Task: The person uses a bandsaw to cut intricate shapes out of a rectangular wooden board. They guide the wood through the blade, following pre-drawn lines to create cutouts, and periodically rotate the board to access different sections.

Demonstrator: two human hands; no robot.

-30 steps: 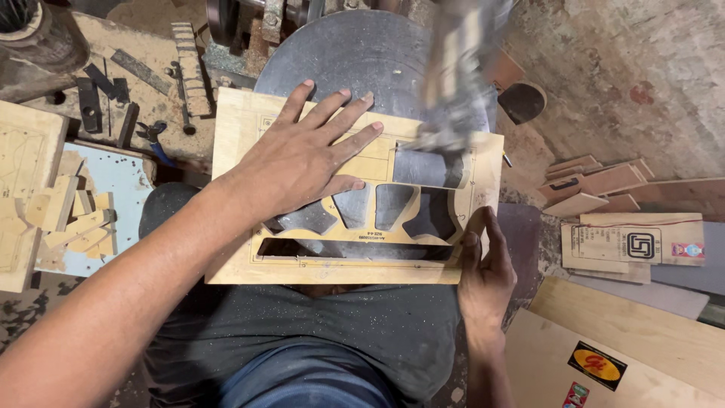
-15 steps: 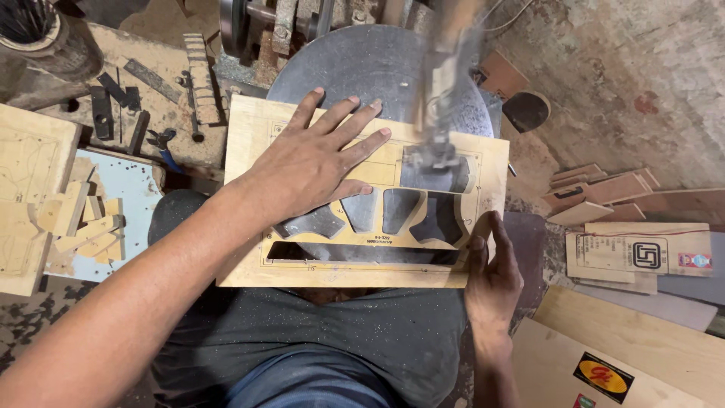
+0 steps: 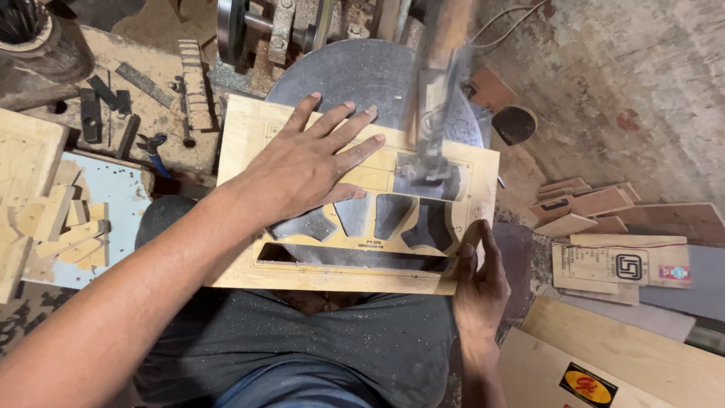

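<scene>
A pale plywood panel [image 3: 249, 136] with several cut-out openings lies on a round grey metal saw table [image 3: 355, 72]. My left hand [image 3: 310, 170] presses flat on the panel's upper middle, fingers spread. My right hand [image 3: 479, 283] grips the panel's near right corner, thumb on the top face. A blurred upright saw blade and guide [image 3: 432, 121] stand in the cut-out at the panel's upper right, just right of my left fingertips.
Small wood offcuts [image 3: 57, 227] are heaped on a light blue board at the left. Metal tools [image 3: 113, 106] lie on the dusty bench behind. Plywood pieces [image 3: 604, 227] are stacked on the floor at the right. My lap [image 3: 317, 347] is under the panel's near edge.
The panel has shifted slightly under my hands relative to the blade. Both hands keep the same hold on it.
</scene>
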